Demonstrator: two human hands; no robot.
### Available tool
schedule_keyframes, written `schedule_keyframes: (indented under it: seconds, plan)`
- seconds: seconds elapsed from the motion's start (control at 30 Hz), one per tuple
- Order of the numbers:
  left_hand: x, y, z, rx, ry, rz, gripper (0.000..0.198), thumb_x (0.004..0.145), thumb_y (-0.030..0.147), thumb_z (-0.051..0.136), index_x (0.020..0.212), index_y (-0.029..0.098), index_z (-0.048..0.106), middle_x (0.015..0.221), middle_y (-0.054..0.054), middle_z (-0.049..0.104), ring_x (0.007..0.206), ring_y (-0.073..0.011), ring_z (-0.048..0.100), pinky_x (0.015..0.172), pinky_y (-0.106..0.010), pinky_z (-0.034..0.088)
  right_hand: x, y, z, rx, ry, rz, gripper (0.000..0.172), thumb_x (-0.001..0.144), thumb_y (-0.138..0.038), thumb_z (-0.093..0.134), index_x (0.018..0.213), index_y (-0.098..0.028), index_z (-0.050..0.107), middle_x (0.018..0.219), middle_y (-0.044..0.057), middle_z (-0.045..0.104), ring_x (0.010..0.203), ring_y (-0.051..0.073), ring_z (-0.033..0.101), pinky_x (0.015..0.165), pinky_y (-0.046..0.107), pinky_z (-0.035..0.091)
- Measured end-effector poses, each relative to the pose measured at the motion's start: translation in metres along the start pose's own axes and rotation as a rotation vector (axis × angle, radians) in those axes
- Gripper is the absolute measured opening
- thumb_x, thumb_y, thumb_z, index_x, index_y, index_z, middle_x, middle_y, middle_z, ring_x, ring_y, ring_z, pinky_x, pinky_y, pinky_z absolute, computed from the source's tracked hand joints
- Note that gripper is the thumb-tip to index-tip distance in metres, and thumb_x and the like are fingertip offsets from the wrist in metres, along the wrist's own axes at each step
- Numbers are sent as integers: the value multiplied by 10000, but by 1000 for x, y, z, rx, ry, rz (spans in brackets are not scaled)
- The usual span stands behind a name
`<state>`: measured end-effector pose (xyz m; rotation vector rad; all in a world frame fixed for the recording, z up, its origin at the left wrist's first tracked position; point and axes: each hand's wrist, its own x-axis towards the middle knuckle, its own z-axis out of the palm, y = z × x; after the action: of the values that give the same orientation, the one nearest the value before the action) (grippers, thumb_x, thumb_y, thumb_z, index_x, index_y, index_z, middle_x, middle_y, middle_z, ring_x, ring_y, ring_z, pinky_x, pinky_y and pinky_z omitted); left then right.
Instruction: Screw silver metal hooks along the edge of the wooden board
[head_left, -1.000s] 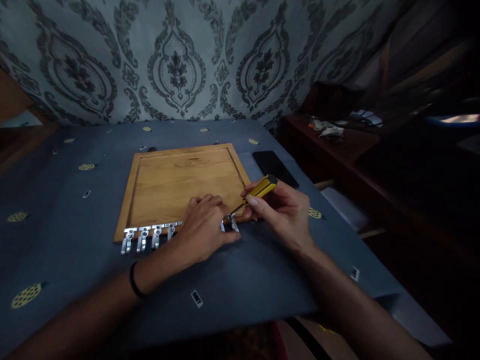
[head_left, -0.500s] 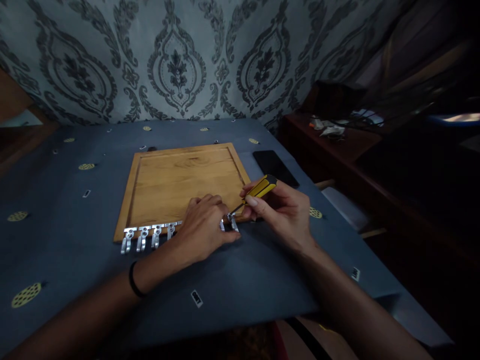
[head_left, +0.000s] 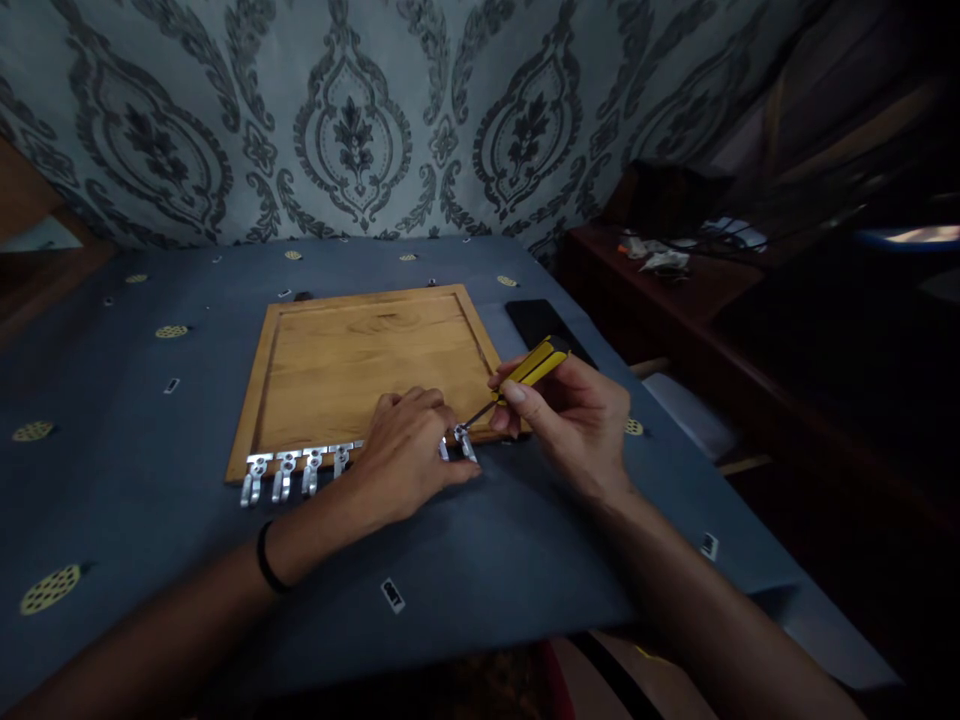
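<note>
A yellow and black screwdriver (head_left: 536,366) is pinched in the fingers of my right hand (head_left: 581,425). Its thin shaft slants down to the left, with the tip at the rightmost hook of a silver metal hook rail (head_left: 313,456). The rail lies along the near edge of a framed wooden board (head_left: 367,355), its hooks hanging past that edge. My left hand (head_left: 405,450) is closed over the rail's right part, fingers on the board and thumb near the end hook. That hand hides the rail's middle. Whether a screw sits under the tip is too small to tell.
The board lies on a dark blue tablecloth (head_left: 300,610) with pineapple prints. A black phone (head_left: 534,318) rests just right of the board. Beyond the table's right edge stands a dark reddish desk (head_left: 637,285) with crumpled white items (head_left: 664,260). A patterned wall rises behind.
My right hand has moved slightly right and the screwdriver handle has shifted up and right, showing more of its shaft. My left hand stays on the rail.
</note>
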<state>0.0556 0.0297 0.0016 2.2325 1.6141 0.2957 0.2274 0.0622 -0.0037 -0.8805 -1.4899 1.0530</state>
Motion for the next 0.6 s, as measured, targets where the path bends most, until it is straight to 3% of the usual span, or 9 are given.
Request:
schedule_keyframes:
  seconds: [0.4,0.6]
  plan:
    - [0,-3,3,-1,30,18,298,812,433,843,938,188,730,1030,-58,691,1074,-290,629,912,-427,433,1,1,1,15,-40,-3,336,784,-541,833,883,-245,708,621,-25,674,501,148,649,461,264,547]
    - [0,-2,2,12,17,21,311,821,446,832,969,189,736,1045,-64,688,1086,-295,626,926,-436,436,1,-3,-7,-69,-127,-12,333,841,-517,789,1014,-233,773,776,25,765,552,150,678,532,284,574]
